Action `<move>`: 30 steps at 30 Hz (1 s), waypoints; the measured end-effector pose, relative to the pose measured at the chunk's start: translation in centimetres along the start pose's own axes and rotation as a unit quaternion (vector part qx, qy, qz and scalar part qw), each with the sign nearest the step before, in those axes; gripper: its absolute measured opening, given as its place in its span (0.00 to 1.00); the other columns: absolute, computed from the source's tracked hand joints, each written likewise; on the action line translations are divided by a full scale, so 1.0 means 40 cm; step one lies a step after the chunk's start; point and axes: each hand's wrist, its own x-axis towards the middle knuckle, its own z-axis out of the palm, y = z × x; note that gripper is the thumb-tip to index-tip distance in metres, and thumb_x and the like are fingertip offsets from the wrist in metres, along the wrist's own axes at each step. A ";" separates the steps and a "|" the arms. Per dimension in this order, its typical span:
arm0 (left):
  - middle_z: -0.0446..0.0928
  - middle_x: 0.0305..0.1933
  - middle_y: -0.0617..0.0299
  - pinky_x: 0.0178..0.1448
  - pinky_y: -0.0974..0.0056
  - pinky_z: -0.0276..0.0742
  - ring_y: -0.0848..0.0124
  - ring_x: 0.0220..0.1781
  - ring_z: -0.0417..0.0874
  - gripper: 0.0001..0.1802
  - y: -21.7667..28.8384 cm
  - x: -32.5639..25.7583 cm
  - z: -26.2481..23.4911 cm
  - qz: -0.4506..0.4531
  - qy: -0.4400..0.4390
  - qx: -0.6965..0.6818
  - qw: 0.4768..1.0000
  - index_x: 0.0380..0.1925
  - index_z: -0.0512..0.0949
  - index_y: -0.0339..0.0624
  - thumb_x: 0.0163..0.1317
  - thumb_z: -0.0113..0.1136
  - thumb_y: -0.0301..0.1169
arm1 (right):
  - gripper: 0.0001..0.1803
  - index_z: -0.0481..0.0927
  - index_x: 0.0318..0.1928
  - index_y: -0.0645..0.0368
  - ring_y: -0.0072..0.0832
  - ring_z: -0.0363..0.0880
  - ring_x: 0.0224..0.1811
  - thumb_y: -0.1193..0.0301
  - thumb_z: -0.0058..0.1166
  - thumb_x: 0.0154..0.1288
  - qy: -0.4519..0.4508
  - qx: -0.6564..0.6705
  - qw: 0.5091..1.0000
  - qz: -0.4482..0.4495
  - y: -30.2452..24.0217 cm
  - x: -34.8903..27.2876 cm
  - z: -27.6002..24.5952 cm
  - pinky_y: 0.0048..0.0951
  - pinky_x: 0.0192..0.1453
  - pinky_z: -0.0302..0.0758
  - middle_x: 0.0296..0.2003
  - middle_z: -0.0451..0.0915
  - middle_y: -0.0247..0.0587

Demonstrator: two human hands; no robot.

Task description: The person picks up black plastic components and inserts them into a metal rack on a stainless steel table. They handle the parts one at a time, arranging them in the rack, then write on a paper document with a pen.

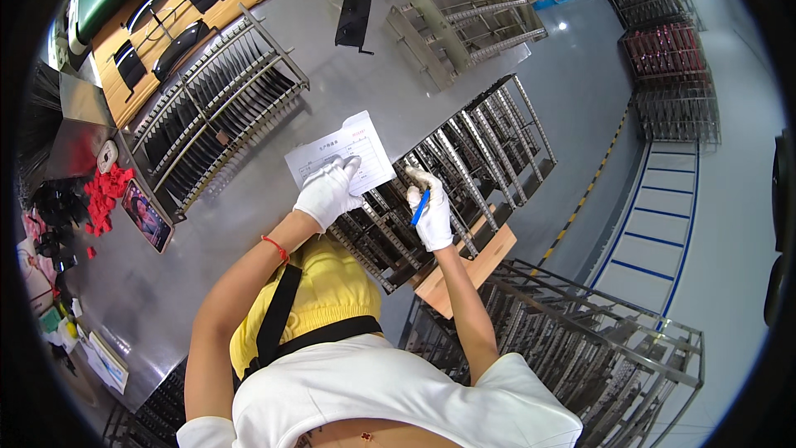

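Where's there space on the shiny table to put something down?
The metal table looks bare between the phone and the left hand. Another free patch lies between the rack of black pieces and the paper. It's crowded around the red bits and the slatted rack by the right hand.

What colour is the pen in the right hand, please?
The pen in the right hand is blue, best seen in the head view.

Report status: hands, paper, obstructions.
Left hand on paper form, partly covering it. Right hand holding blue pen. Metal rack close by right hand.
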 end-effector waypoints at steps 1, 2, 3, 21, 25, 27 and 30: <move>0.75 0.52 0.44 0.60 0.53 0.77 0.51 0.57 0.79 0.42 0.001 0.001 -0.005 -0.007 -0.009 -0.004 1.000 0.64 0.70 0.41 0.48 0.71 0.43 | 0.17 0.71 0.56 0.63 0.40 0.82 0.55 0.77 0.58 0.68 -0.002 0.021 1.000 -0.007 0.001 -0.002 0.000 0.34 0.59 0.78 0.54 0.80 0.54; 0.75 0.52 0.44 0.61 0.53 0.76 0.50 0.58 0.79 0.42 0.002 0.001 -0.009 -0.007 -0.010 -0.013 1.000 0.64 0.70 0.42 0.48 0.71 0.43 | 0.18 0.71 0.56 0.63 0.41 0.82 0.54 0.77 0.58 0.68 -0.005 -0.013 1.000 -0.020 0.003 -0.002 0.000 0.34 0.59 0.78 0.54 0.80 0.54; 0.75 0.52 0.43 0.62 0.53 0.76 0.49 0.58 0.78 0.43 0.003 0.001 -0.012 -0.003 -0.003 -0.023 1.000 0.64 0.70 0.42 0.47 0.71 0.44 | 0.18 0.71 0.56 0.62 0.41 0.82 0.54 0.77 0.59 0.68 -0.008 -0.017 1.000 -0.023 0.005 -0.003 -0.002 0.34 0.59 0.78 0.54 0.80 0.54; 0.83 0.44 0.50 0.58 0.56 0.75 0.52 0.52 0.82 0.16 -0.051 0.015 -0.015 -0.064 0.011 -0.211 0.975 0.44 0.84 0.38 0.58 0.66 0.34 | 0.19 0.73 0.50 0.59 0.46 0.82 0.55 0.79 0.63 0.60 -0.068 -0.148 0.978 -0.127 -0.043 0.037 0.009 0.40 0.60 0.78 0.51 0.83 0.50; 0.85 0.41 0.51 0.51 0.61 0.77 0.64 0.42 0.85 0.17 -0.054 0.022 -0.037 -0.179 0.012 -0.299 0.937 0.44 0.83 0.32 0.60 0.68 0.34 | 0.20 0.72 0.48 0.55 0.47 0.77 0.62 0.75 0.66 0.57 -0.074 -0.235 0.952 -0.184 -0.067 0.063 0.045 0.46 0.65 0.73 0.54 0.83 0.45; 0.86 0.37 0.52 0.46 0.62 0.78 0.65 0.38 0.85 0.18 -0.054 0.026 -0.053 -0.177 0.002 -0.276 0.945 0.42 0.84 0.33 0.58 0.70 0.36 | 0.19 0.73 0.46 0.54 0.45 0.76 0.63 0.72 0.67 0.57 -0.100 -0.238 0.948 -0.186 -0.073 0.069 0.070 0.46 0.68 0.71 0.55 0.83 0.44; 0.86 0.37 0.52 0.46 0.62 0.78 0.65 0.37 0.85 0.18 -0.054 0.032 -0.074 -0.193 -0.036 -0.300 0.934 0.41 0.84 0.34 0.57 0.71 0.37 | 0.15 0.76 0.46 0.55 0.48 0.80 0.55 0.68 0.64 0.61 -0.078 -0.224 0.952 -0.194 -0.076 0.072 0.109 0.46 0.60 0.77 0.53 0.83 0.45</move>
